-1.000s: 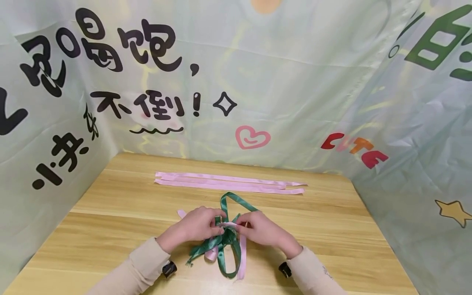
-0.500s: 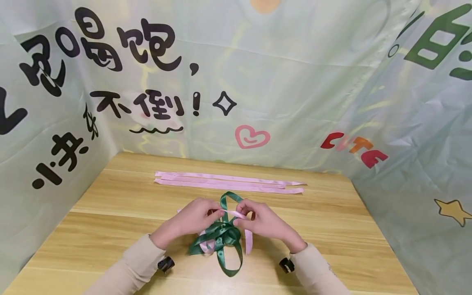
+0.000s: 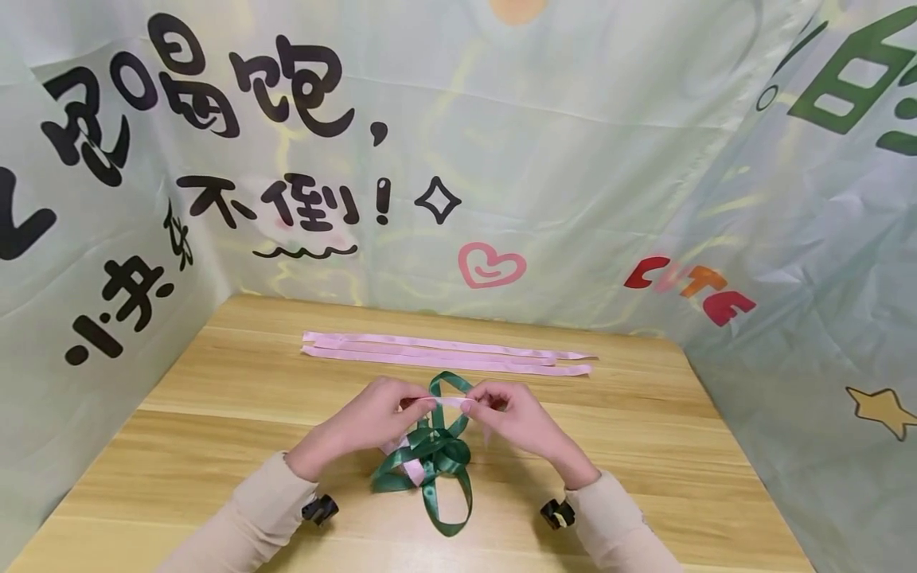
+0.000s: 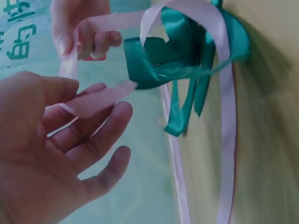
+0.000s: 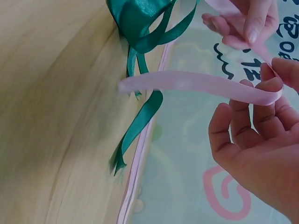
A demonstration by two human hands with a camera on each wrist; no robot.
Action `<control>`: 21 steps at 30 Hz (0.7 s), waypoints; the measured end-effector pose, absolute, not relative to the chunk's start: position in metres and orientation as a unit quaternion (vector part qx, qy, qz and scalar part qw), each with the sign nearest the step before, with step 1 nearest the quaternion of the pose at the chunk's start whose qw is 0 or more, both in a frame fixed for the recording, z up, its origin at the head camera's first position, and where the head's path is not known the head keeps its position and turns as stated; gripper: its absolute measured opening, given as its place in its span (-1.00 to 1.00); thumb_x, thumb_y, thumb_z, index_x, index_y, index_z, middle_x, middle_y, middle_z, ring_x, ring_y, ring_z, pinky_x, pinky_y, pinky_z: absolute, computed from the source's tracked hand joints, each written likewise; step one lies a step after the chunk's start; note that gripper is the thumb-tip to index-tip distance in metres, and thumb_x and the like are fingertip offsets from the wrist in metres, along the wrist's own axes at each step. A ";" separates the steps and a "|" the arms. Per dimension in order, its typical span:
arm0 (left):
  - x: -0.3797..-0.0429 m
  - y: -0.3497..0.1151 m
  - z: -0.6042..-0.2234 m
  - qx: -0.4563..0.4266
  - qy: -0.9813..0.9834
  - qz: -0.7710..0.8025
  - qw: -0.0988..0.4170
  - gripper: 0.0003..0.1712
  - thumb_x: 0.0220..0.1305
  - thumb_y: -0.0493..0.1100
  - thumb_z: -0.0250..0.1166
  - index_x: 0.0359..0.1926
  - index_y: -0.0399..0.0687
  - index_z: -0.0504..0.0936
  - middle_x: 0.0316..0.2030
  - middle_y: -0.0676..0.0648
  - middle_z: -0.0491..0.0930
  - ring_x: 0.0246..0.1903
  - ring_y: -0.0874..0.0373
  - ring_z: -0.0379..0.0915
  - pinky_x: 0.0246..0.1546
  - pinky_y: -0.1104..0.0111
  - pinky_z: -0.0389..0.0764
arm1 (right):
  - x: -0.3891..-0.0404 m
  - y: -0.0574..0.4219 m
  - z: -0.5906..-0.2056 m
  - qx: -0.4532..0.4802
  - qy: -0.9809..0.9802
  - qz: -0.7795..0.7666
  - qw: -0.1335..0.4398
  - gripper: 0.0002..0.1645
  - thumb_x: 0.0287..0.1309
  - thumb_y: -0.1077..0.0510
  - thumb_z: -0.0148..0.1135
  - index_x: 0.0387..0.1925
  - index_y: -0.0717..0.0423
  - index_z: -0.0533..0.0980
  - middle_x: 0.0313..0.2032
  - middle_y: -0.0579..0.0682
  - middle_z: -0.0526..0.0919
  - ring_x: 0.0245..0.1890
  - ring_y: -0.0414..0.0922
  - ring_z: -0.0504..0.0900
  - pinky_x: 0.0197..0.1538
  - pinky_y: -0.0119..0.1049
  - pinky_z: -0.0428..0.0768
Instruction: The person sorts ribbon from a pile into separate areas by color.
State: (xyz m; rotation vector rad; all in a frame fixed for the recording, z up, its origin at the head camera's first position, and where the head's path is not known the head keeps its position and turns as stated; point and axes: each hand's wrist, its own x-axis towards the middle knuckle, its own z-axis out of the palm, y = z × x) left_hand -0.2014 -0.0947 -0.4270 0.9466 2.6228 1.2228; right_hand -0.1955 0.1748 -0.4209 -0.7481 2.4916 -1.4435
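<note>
A pink ribbon (image 3: pixel 450 402) stretches between my two hands, above a looped bunch of green ribbon (image 3: pixel 447 454). My left hand (image 3: pixel 387 410) pinches it between thumb and forefinger, the other fingers loosely spread in the left wrist view. On the other side my right hand (image 3: pixel 510 414) pinches the same ribbon, and a loose end (image 5: pixel 177 80) trails from its fingers toward the table. Another stretch of pink (image 4: pixel 227 116) hangs down past the green loops in the left wrist view. Green tails (image 5: pixel 140 126) with a frayed end dangle below the bunch in the right wrist view.
Several pink ribbon strips (image 3: pixel 444 354) lie side by side across the back of the wooden table (image 3: pixel 215 446). Printed cloth walls (image 3: pixel 573 159) enclose the table at the back and both sides. A dark wrist camera (image 3: pixel 318 509) sits under the left sleeve.
Both hands have risen and moved slightly away from me with the pink ribbon, now pulled straight between them above the green bunch. The right-hand pink tail has lifted off the table.
</note>
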 end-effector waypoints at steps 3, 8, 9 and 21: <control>-0.202 -0.101 -0.424 0.313 0.855 0.410 0.051 -0.76 0.60 -0.03 0.20 -0.29 0.13 0.68 -0.61 0.19 0.35 -0.60 0.34 0.22 -0.48 0.46 0.32 | -0.197 0.179 -0.420 -0.237 0.837 -0.486 0.084 -0.81 0.47 0.06 0.29 -0.15 0.09 0.71 -0.43 0.02 0.63 -0.47 0.11 0.64 -0.40 -0.38 0.45; -0.206 -0.112 -0.420 0.308 0.852 0.422 0.050 -0.71 0.61 -0.06 0.18 -0.34 0.10 0.66 -0.60 0.18 0.39 -0.63 0.36 0.17 -0.48 0.45 0.32 | -0.199 0.184 -0.416 -0.225 0.840 -0.488 0.071 -0.85 0.47 0.06 0.30 -0.16 0.02 0.71 -0.47 0.01 0.59 -0.52 0.09 0.61 -0.42 -0.39 0.39; -0.206 -0.115 -0.419 0.306 0.851 0.423 0.051 -0.71 0.61 -0.07 0.17 -0.33 0.09 0.67 -0.59 0.17 0.42 -0.63 0.36 0.17 -0.48 0.45 0.33 | -0.200 0.185 -0.416 -0.224 0.842 -0.487 0.064 -0.86 0.47 0.07 0.30 -0.17 0.02 0.70 -0.47 -0.04 0.57 -0.53 0.01 0.57 -0.42 -0.39 0.38; -0.213 -0.139 -0.412 0.290 0.855 0.430 0.022 -0.71 0.62 -0.13 0.13 -0.16 0.00 0.78 -0.34 0.01 0.70 -0.50 0.27 0.36 -0.36 0.40 0.47 | -0.211 0.207 -0.410 -0.184 0.848 -0.496 -0.001 -0.84 0.42 0.11 0.34 -0.22 0.14 0.68 -0.37 0.16 0.63 -0.47 -0.24 0.42 -0.35 -0.38 0.42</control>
